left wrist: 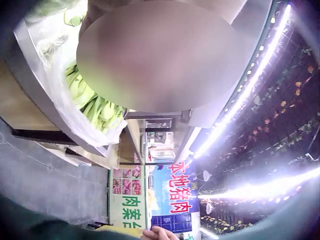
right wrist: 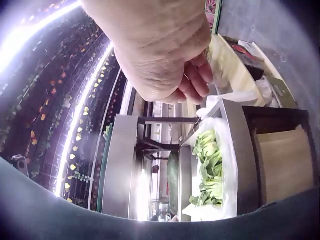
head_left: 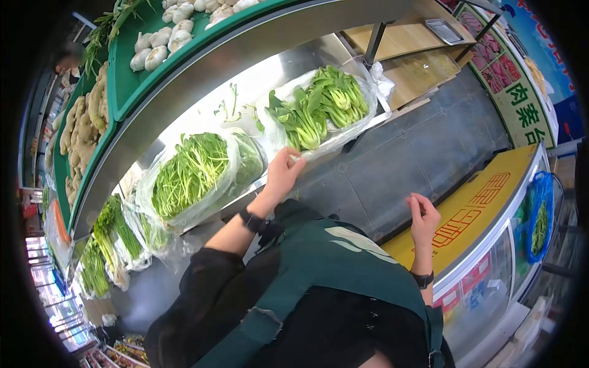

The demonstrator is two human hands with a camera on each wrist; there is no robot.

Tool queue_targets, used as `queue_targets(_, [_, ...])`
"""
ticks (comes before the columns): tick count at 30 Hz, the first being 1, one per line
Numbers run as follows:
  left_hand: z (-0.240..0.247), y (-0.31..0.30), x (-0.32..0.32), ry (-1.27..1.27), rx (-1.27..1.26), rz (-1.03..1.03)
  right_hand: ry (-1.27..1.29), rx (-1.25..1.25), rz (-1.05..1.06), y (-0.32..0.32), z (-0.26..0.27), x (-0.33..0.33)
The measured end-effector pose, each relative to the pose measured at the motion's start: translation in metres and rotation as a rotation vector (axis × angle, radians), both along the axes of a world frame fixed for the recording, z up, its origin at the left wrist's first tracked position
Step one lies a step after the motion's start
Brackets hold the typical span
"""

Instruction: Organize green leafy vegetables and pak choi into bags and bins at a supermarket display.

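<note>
In the head view my left hand (head_left: 284,173) is at the front edge of the metal shelf, beside a clear bag of bok choy (head_left: 305,132). Its fingers are loosely bent; whether they touch the plastic I cannot tell. A blur covers the middle of the left wrist view, with bok choy (left wrist: 102,112) showing below it. My right hand (head_left: 423,219) hovers away from the shelf with loosely curled fingers and nothing in them, seen also as a palm (right wrist: 160,55) in the right wrist view. Left of the bok choy lies a bag of thin-stemmed greens (head_left: 190,175).
Above the shelf, green trays hold garlic (head_left: 156,55) and ginger (head_left: 83,132). More bagged greens (head_left: 95,267) stand at the left. A yellow-topped display case (head_left: 469,208) is at the right, and a wooden shelf (head_left: 399,34) is beyond, with dark tiled floor (head_left: 392,165) between.
</note>
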State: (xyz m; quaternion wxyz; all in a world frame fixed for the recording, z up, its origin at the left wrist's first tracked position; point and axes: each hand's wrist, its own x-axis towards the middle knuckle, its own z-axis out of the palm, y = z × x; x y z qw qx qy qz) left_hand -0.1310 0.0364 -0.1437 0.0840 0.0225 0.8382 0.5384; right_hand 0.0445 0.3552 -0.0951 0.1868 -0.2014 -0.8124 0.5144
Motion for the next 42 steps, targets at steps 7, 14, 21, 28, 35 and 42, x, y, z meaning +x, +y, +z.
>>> queue_targets(7, [-0.048,0.001,-0.091,0.485,-0.503,0.164,-0.193,0.007,0.033,0.045,-0.023,0.022])
queue_targets(14, [-0.058,-0.004,-0.119,0.349,-0.681,0.222,-0.301,0.006,0.075,0.069,-0.029,-0.019])
queue_targets(21, [-0.05,-0.027,-0.124,0.241,-0.422,0.177,-0.3,0.044,0.231,0.069,-0.022,-0.11])
queue_targets(28, [-0.039,-0.022,-0.129,0.041,-0.377,0.259,-0.162,0.24,0.538,0.031,-0.008,-0.195])
queue_targets(35, [-0.054,-0.004,-0.123,0.162,-0.461,0.331,-0.227,0.294,0.772,0.028,-0.006,-0.226])
queue_targets(42, [-0.049,-0.009,-0.113,-0.002,0.229,0.598,-0.313,0.279,0.863,0.051,-0.007,-0.256])
